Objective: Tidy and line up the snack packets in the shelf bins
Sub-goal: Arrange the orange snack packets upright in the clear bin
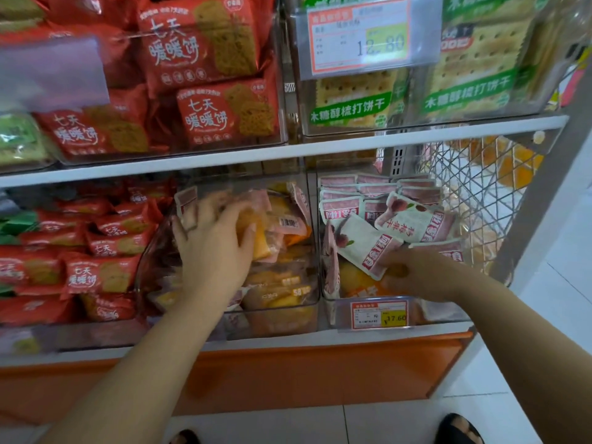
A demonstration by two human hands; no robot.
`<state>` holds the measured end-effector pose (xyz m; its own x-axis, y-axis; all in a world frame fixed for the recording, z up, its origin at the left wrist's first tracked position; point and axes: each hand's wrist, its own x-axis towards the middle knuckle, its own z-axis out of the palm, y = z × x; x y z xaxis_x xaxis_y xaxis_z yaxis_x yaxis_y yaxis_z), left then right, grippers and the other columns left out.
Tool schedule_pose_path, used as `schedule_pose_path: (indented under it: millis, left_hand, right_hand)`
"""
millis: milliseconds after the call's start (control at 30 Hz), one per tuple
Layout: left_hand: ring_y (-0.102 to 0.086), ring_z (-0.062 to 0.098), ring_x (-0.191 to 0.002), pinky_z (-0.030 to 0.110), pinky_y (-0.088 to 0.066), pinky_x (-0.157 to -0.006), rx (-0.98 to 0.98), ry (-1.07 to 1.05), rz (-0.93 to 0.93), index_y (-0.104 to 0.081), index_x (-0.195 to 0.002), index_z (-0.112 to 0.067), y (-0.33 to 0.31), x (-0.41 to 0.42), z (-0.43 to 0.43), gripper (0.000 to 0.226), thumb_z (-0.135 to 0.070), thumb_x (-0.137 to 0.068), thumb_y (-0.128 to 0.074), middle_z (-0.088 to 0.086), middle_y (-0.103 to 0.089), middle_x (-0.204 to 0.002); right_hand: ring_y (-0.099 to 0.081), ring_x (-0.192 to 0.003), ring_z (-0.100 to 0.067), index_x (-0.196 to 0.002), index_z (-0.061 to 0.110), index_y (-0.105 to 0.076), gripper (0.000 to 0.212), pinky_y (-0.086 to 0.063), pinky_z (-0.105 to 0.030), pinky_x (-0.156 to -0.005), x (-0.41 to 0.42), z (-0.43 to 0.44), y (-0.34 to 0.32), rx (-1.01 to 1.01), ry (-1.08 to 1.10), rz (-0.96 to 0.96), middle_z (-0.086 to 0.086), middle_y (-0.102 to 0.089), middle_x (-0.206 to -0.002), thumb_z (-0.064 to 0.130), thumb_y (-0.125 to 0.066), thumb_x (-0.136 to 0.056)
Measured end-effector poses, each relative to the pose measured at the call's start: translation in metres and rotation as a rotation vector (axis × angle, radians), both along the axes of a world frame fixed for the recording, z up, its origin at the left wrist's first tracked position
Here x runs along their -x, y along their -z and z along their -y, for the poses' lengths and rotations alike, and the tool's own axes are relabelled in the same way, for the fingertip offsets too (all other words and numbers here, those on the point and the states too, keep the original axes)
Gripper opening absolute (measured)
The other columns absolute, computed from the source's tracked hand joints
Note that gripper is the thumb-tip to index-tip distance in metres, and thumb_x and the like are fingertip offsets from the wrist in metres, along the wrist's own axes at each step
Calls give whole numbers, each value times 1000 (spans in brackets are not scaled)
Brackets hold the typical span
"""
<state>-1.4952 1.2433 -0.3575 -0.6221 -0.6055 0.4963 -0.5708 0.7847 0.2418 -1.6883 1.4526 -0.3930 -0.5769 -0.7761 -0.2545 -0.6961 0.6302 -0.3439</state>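
Two clear bins sit on the lower shelf. The middle bin [288, 310] holds jumbled orange and pink snack packets [282, 229]. My left hand [214, 241] reaches into it and grips a bunch of those packets near the top. The right bin [448, 312] holds white and pink packets, several standing in rows at the back [378, 187] and loose ones lying askew in front. My right hand [416, 270] is in this bin, fingers closed on a tilted white and pink packet [365, 245]. An orange packet [355, 280] lies under it.
Red biscuit packets [102, 251] fill the lower left bin and the upper left bin [205, 59]. Green cracker packs [474, 68] stand in the upper right bin behind a price tag [368, 36]. A wire basket [474, 193] hangs at the shelf's right end. Price label [379, 315] on the right bin.
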Motion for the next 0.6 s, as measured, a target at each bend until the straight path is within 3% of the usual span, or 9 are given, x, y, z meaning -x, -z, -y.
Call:
schedule_pose_path:
  millis: [100,233,333,467,600]
  left_hand:
    - [-39,30,-125,61,-24,-107,107,188,95,-64,-117,-29,-5,7,-13,32,-33,-87,-55,2,-52,-131]
    - [-22,16,-137,45,-1,-115,77,366,310,-44,-135,-40,0,21,-27,42,-50,-95,-35,-11,-35,-145]
    - [-36,14,-132,40,0,-114,160,412,338,-42,-137,-38,10,23,-19,53,-57,-92,-21,-10,-44,-140]
    - [-30,14,-126,40,-9,-111,224,430,365,-50,-131,-34,14,25,-3,48,-53,-94,-25,-7,-52,-133]
    - [-26,16,-127,43,-17,-112,223,438,382,-50,-133,-34,12,31,4,54,-55,-93,-19,-7,-51,-136]
  right_hand:
    - [-50,-107,-14,-127,33,-53,41,-42,-27,-92,8,5,3,14,-49,3,3,-50,-131,29,-59,-86]
    - [-45,-125,-19,-136,33,-44,51,-39,-30,-102,11,10,4,75,-98,4,6,-38,-147,20,-56,-88]
    - [-40,-131,-22,-144,30,-33,58,-37,-33,-105,16,13,5,79,-116,-17,1,-31,-151,17,-52,-91]
    - [-53,-114,-23,-143,33,-26,63,-49,-34,-88,18,23,7,108,-90,10,-2,-44,-142,21,-56,-90]
    - [-55,-83,-17,-128,30,-38,51,-48,-28,-69,19,29,6,197,-46,-57,-2,-60,-109,22,-63,-84]
